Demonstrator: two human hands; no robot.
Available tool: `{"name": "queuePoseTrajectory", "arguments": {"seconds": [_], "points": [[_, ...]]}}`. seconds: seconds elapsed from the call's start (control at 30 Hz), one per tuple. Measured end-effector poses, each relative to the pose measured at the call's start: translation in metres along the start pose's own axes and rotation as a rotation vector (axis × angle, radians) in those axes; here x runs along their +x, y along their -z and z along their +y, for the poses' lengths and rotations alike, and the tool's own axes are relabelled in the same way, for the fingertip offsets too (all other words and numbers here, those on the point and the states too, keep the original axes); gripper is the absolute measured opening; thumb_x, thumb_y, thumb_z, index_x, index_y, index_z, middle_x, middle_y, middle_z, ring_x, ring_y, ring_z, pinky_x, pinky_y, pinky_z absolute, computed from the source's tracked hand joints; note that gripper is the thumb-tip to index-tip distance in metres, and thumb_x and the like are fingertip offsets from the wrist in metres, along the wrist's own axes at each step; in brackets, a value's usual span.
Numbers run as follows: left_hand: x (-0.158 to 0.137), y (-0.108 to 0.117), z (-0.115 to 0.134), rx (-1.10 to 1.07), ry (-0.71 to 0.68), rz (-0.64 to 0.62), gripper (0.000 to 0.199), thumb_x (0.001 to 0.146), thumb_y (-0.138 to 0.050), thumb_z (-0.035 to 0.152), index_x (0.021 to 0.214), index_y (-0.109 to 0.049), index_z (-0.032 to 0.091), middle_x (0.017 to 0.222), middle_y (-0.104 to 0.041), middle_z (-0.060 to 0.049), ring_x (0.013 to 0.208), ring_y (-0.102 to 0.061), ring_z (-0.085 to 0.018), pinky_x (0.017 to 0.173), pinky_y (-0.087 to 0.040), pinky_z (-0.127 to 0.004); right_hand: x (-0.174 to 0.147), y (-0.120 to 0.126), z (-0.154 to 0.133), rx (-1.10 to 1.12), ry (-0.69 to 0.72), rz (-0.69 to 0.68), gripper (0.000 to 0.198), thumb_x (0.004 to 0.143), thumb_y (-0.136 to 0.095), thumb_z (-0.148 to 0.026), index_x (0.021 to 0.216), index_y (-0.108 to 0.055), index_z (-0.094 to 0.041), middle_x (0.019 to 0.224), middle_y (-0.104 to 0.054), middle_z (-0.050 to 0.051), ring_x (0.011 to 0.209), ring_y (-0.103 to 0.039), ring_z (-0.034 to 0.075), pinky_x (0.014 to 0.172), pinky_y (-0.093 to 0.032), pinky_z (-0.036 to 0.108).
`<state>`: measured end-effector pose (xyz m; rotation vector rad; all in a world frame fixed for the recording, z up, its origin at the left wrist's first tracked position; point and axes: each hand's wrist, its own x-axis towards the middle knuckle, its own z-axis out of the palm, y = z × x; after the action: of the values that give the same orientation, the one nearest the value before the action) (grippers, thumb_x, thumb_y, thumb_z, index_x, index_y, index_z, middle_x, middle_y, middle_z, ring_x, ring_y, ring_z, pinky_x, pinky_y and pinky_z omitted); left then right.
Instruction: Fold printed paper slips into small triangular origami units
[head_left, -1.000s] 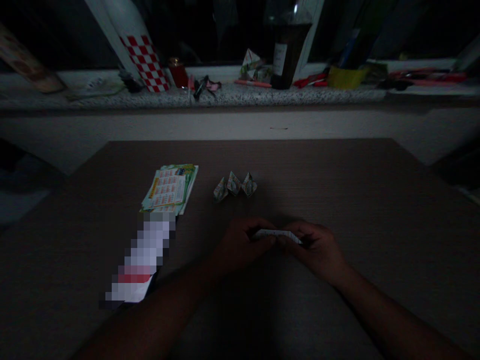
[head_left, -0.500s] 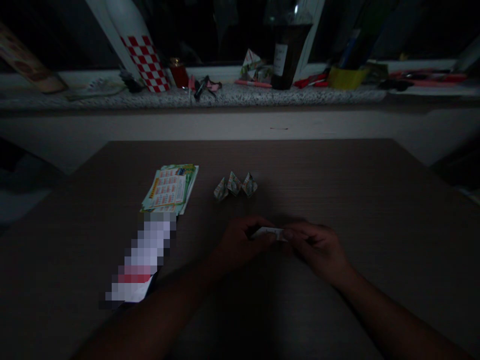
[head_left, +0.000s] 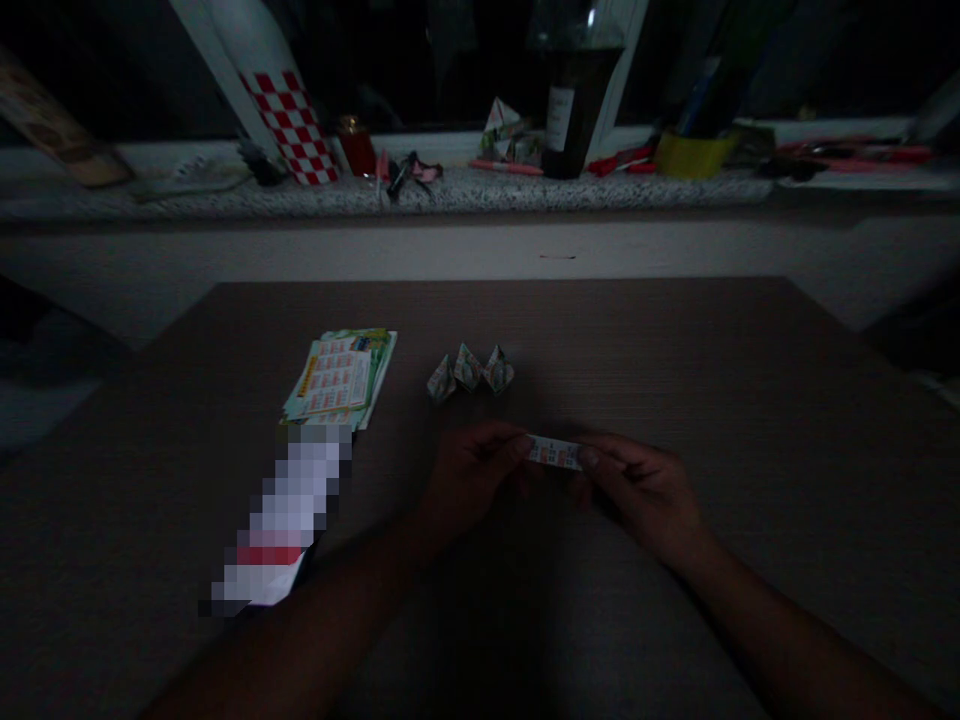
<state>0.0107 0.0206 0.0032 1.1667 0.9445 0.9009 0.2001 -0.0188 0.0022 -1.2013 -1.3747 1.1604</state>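
A narrow folded paper strip (head_left: 554,452) with small printed blocks is stretched between my two hands, a little above the table. My left hand (head_left: 474,468) pinches its left end between thumb and fingers. At the other end, my right hand (head_left: 643,490) grips the strip the same way, thumb on top. Beyond my hands stand three small folded paper pieces (head_left: 469,368) with pointed tips, side by side. To their left lies a stack of printed paper sheets (head_left: 337,378) in green and white.
A pixelated, blurred-out object (head_left: 296,500) lies left of my left forearm on the brown table (head_left: 675,350). Along the granite windowsill (head_left: 450,195) stand a red-and-white checkered bottle (head_left: 292,125), a dark labelled container (head_left: 574,115) and a yellow holder (head_left: 694,155), among small items.
The strip has turned so its printed side shows more fully. My left hand has shifted slightly left and up, its thumb now at the strip's end.
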Motion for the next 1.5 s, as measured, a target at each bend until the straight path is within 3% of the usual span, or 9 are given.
{"name": "queuePoseTrajectory", "arguments": {"seconds": [0.27, 0.53, 0.67, 0.87, 1.07, 1.5], "points": [[-0.004, -0.002, 0.005, -0.037, -0.024, -0.044, 0.028, 0.077, -0.068, 0.038, 0.085, -0.065, 0.012, 0.062, -0.068, -0.002, 0.046, -0.06, -0.011, 0.046, -0.047, -0.022, -0.004, 0.0, -0.006, -0.022, 0.04, 0.0, 0.023, 0.089, -0.058, -0.034, 0.09, -0.07, -0.016, 0.053, -0.063, 0.0, 0.045, -0.058, 0.011, 0.045, -0.046, 0.022], [0.002, -0.001, -0.004, -0.055, -0.019, -0.066, 0.031, 0.075, -0.071, 0.039, 0.091, -0.062, 0.014, 0.068, -0.068, -0.001, 0.055, -0.062, -0.011, 0.056, -0.049, -0.023, 0.001, -0.001, -0.002, 0.053, -0.051, 0.022, 0.025, 0.086, -0.06, -0.039, 0.088, -0.07, -0.016, 0.051, -0.063, 0.0, 0.042, -0.056, 0.012, 0.043, -0.046, 0.023], [0.0, -0.001, -0.004, 0.065, -0.063, -0.09, 0.026, 0.078, -0.068, 0.038, 0.086, -0.064, 0.013, 0.068, -0.066, -0.001, 0.058, -0.059, -0.011, 0.059, -0.045, -0.022, 0.001, -0.001, -0.001, 0.056, -0.011, 0.023, 0.023, 0.084, -0.062, -0.038, 0.089, -0.068, -0.016, 0.053, -0.062, -0.001, 0.045, -0.056, 0.012, 0.044, -0.045, 0.022], [-0.003, -0.001, -0.001, 0.279, -0.083, -0.137, 0.023, 0.08, -0.064, 0.035, 0.085, -0.066, 0.013, 0.069, -0.063, -0.001, 0.066, -0.058, -0.013, 0.061, -0.044, -0.022, -0.001, -0.002, 0.0, -0.211, 0.06, -0.065, 0.017, 0.081, -0.065, -0.032, 0.077, -0.072, -0.017, 0.06, -0.061, 0.0, 0.052, -0.051, 0.01, 0.047, -0.04, 0.021], [-0.003, -0.002, 0.0, 0.45, -0.078, -0.185, 0.019, 0.081, -0.061, 0.032, 0.081, -0.067, 0.014, 0.069, -0.062, 0.001, 0.065, -0.055, -0.012, 0.059, -0.039, -0.021, -0.001, 0.001, 0.003, -0.303, 0.089, -0.084, 0.022, 0.083, -0.061, -0.034, 0.077, -0.07, -0.015, 0.056, -0.056, 0.0, 0.05, -0.048, 0.01, 0.046, -0.037, 0.021], [-0.008, -0.001, 0.002, 0.526, -0.209, -0.24, 0.025, 0.086, -0.054, 0.035, 0.077, -0.063, 0.014, 0.063, -0.054, 0.002, 0.06, -0.049, -0.01, 0.055, -0.035, -0.02, -0.004, 0.001, 0.001, -0.3, 0.103, -0.178, 0.021, 0.084, -0.06, -0.033, 0.073, -0.065, -0.016, 0.055, -0.049, -0.003, 0.049, -0.043, 0.009, 0.045, -0.032, 0.021]]}}
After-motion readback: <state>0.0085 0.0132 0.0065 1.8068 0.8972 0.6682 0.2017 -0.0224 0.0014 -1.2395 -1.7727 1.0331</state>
